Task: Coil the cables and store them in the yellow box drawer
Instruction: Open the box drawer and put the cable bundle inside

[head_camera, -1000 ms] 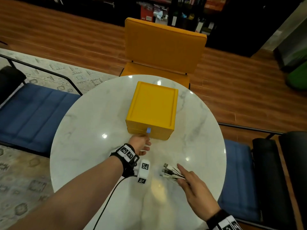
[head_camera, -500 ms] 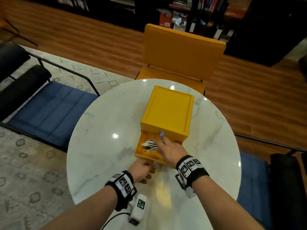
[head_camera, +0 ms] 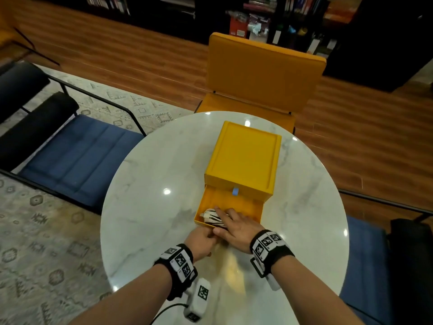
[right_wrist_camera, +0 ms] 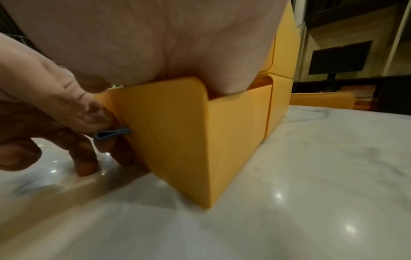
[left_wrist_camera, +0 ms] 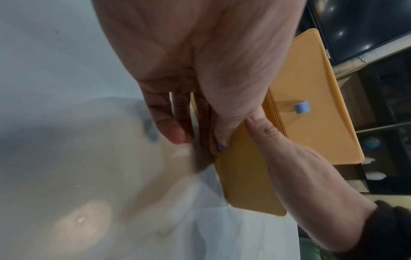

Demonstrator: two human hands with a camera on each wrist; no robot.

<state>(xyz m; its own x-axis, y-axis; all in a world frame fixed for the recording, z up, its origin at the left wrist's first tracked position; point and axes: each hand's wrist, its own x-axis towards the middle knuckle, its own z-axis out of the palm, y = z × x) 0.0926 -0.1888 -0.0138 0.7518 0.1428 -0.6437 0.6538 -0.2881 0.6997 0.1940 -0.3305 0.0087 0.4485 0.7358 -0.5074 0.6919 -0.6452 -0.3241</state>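
Observation:
A yellow box (head_camera: 243,156) stands on the round marble table (head_camera: 152,207), its lower drawer (head_camera: 236,202) pulled out towards me. A coiled bundle of black and white cables (head_camera: 209,215) lies in the drawer's front left corner. My right hand (head_camera: 234,225) reaches over the drawer front, its straight fingers lying on the bundle. My left hand (head_camera: 203,238) is at the drawer front (right_wrist_camera: 169,132) and pinches the blue pull tab (right_wrist_camera: 111,134) between thumb and fingers (left_wrist_camera: 175,135). A second blue tab (left_wrist_camera: 301,107) sits on the shut upper drawer.
A yellow chair (head_camera: 262,73) stands behind the table. Blue-cushioned chairs flank it left (head_camera: 77,158) and right (head_camera: 365,266). A white tagged module (head_camera: 199,299) with a black cord lies near the table's front edge. A patterned rug (head_camera: 35,242) covers the floor on the left.
The drawer went from shut to pulled out by my left hand. My right hand carried the cable bundle from the table into the drawer and now rests on it.

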